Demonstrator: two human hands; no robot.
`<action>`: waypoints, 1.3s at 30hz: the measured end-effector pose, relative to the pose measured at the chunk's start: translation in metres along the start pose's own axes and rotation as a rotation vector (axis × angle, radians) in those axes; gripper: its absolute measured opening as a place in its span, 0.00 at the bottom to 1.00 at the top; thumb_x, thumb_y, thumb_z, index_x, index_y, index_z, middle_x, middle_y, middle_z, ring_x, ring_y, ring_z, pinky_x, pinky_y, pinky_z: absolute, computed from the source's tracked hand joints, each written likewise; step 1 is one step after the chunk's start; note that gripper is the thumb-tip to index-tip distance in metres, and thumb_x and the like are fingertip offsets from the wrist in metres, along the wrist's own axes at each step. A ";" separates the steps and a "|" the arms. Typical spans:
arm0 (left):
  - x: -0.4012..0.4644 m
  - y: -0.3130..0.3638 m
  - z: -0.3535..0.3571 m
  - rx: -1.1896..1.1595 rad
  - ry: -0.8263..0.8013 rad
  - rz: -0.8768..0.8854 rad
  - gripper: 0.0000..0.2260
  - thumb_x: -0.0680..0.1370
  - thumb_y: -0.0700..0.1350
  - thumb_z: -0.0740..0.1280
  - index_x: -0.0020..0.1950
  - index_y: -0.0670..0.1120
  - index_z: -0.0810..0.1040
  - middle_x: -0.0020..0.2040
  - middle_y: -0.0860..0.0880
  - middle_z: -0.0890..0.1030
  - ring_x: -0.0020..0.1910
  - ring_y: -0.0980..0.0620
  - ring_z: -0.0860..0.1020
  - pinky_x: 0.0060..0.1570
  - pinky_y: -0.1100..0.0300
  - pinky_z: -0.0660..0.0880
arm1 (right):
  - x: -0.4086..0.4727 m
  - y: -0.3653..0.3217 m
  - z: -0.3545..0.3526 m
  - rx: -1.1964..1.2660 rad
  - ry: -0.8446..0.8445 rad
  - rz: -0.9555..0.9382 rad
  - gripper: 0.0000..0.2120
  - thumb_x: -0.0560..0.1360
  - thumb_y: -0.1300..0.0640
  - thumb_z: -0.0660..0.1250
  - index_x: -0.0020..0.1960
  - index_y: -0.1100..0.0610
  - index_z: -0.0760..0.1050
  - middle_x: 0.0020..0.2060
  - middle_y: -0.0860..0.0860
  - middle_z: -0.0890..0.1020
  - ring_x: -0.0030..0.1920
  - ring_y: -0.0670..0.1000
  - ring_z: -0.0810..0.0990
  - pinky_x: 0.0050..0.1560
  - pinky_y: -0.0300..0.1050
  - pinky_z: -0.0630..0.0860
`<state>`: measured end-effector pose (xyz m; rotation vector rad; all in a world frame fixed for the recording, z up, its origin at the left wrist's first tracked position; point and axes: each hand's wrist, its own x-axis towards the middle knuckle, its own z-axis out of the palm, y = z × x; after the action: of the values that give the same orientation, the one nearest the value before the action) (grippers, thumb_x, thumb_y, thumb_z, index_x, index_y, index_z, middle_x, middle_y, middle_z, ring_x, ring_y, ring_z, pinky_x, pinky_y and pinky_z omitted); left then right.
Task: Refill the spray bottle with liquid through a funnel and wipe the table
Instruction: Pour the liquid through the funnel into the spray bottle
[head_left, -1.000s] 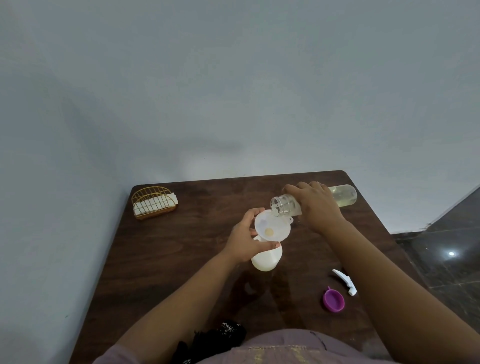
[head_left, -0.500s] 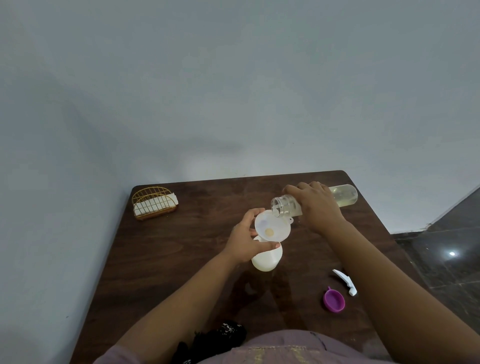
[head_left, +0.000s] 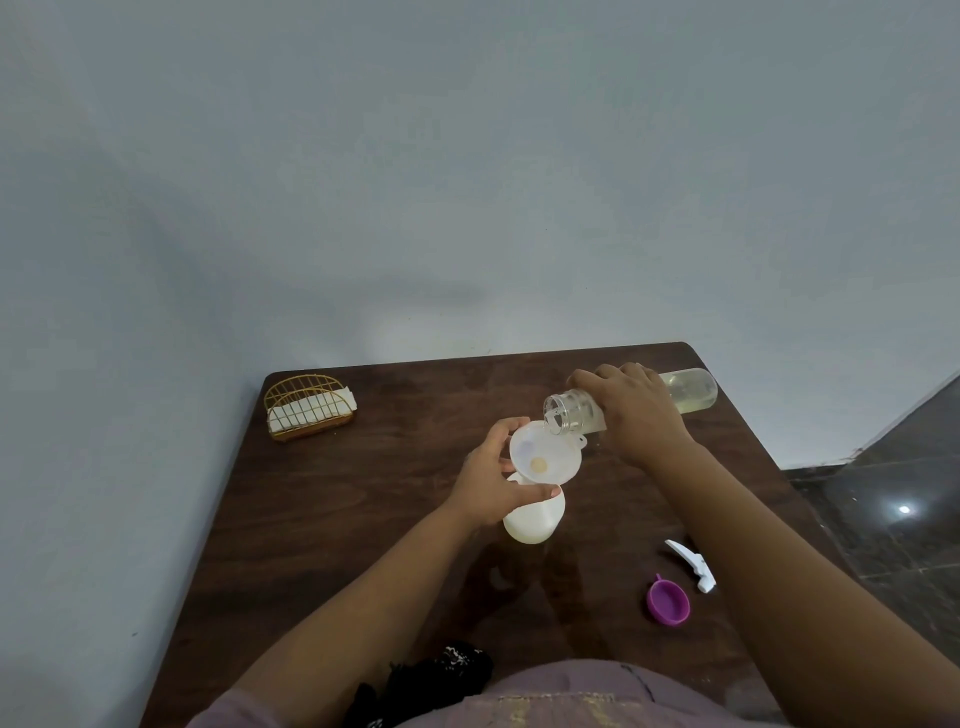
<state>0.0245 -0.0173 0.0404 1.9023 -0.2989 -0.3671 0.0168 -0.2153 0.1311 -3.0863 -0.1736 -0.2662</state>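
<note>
Gripping a clear bottle (head_left: 691, 389) tipped on its side, the right hand (head_left: 636, 410) held its open mouth just over the white funnel (head_left: 544, 460) — pale liquid sat in the bottle's far end. The left hand (head_left: 493, 483) curled round the funnel's rim, steadying it in the white spray bottle (head_left: 535, 517) standing mid-table (head_left: 363, 493). Nearer the right edge lay the white spray trigger (head_left: 692, 565) and a purple cap (head_left: 668, 603) — a wire napkin holder (head_left: 309, 408) stood at the far left corner.
</note>
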 end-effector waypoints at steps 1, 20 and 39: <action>0.000 0.000 0.000 0.000 -0.001 0.000 0.38 0.65 0.49 0.81 0.69 0.60 0.65 0.65 0.57 0.74 0.59 0.51 0.76 0.56 0.55 0.79 | 0.000 0.000 0.000 -0.001 0.004 0.000 0.23 0.66 0.58 0.72 0.59 0.46 0.72 0.47 0.48 0.78 0.50 0.55 0.75 0.60 0.49 0.66; 0.000 0.001 -0.001 0.001 -0.005 0.002 0.37 0.65 0.49 0.81 0.67 0.62 0.65 0.65 0.58 0.74 0.59 0.51 0.76 0.57 0.55 0.78 | 0.002 0.001 0.002 0.004 0.013 -0.002 0.23 0.67 0.59 0.70 0.60 0.46 0.72 0.47 0.48 0.78 0.50 0.56 0.75 0.60 0.50 0.66; 0.000 0.001 -0.001 0.002 -0.005 0.009 0.37 0.64 0.50 0.81 0.67 0.62 0.65 0.64 0.59 0.73 0.58 0.52 0.77 0.54 0.60 0.78 | 0.002 0.001 0.003 0.001 0.011 -0.002 0.23 0.66 0.59 0.71 0.58 0.46 0.73 0.47 0.48 0.78 0.50 0.56 0.75 0.61 0.51 0.66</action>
<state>0.0250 -0.0173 0.0420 1.9021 -0.3113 -0.3658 0.0194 -0.2163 0.1285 -3.0832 -0.1764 -0.2825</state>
